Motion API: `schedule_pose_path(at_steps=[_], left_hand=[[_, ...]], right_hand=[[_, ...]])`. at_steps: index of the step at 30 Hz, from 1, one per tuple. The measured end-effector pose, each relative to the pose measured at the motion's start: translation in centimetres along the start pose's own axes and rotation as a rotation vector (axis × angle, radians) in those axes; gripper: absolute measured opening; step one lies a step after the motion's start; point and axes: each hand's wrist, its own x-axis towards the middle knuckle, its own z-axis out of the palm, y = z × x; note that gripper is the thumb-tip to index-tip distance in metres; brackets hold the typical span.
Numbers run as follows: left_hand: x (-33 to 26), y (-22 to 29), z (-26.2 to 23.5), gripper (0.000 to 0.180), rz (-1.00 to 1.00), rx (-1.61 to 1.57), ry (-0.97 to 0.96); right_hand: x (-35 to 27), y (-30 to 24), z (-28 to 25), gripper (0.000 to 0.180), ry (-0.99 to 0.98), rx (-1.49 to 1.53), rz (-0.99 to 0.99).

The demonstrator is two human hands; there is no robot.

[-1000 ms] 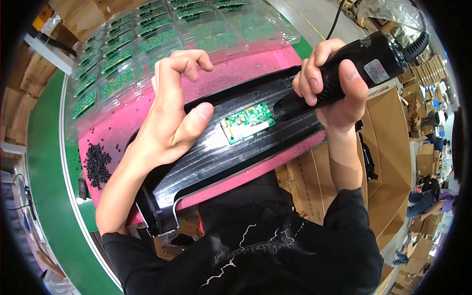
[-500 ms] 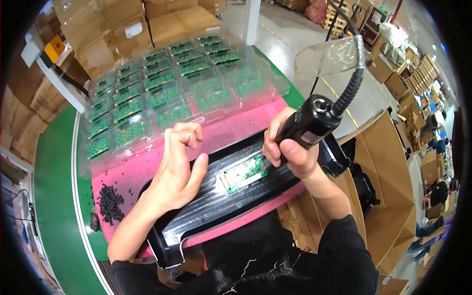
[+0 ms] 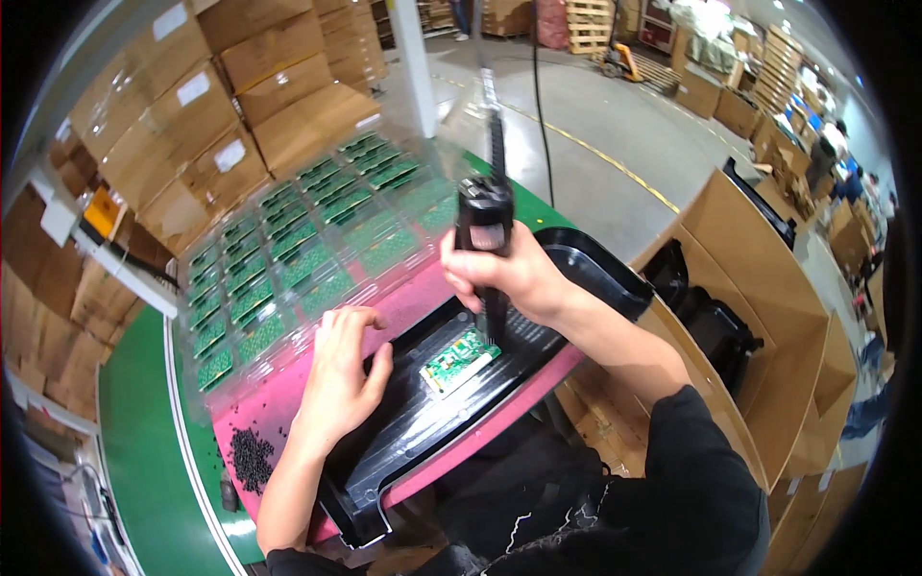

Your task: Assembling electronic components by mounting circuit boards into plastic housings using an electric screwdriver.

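Note:
My right hand (image 3: 509,274) is wrapped around a black corded electric screwdriver (image 3: 486,213). The tool stands nearly upright, its lower end at the right end of a green circuit board (image 3: 457,363); whether the tip touches a screw is too small to tell. That board lies inside a long glossy black plastic housing (image 3: 408,451). My left hand (image 3: 344,370) is at the housing's far left edge, thumb apart and fingers loosely bent, with nothing in it. Left of that forearm sits a heap of small black screws (image 3: 252,459) on the pink mat (image 3: 274,408).
Clear plastic trays (image 3: 331,288) with several rows of green circuit boards cover the far part of the green table (image 3: 130,413). At right, an open cardboard box (image 3: 759,384) holds black housings (image 3: 711,336). Stacked cartons (image 3: 182,115) rise behind, beside a white post (image 3: 413,72).
My right hand has brought the screwdriver from a tilted hold above the housing to upright over the board's right end. My left hand stays by the housing's edge. The view has shifted.

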Motion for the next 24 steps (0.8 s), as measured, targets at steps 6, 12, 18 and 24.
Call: schedule_pose_path(at_steps=[6,12,18,24], left_hand=[[1.6,5.9,-4.6,0.031,0.512,0.126,0.334],[2.7,17.3,-9.4,0.019,0.738,0.283,0.219],[1.0,17.8,-9.7,0.019,0.719,0.215,0.342],[0.8,17.7,-8.4,0.021,0.826,0.104,0.495]], right_hand=[[2.8,0.4,-2.7,0.024,0.521,0.371,0.229],[6.0,1.4,-5.0,0.024,0.707,0.397,0.181],[3.6,-0.4,-3.9,0.032,0.719,0.338,-0.065],[-1.7,-3.0,-8.1,0.051,0.777,0.162,-0.182]])
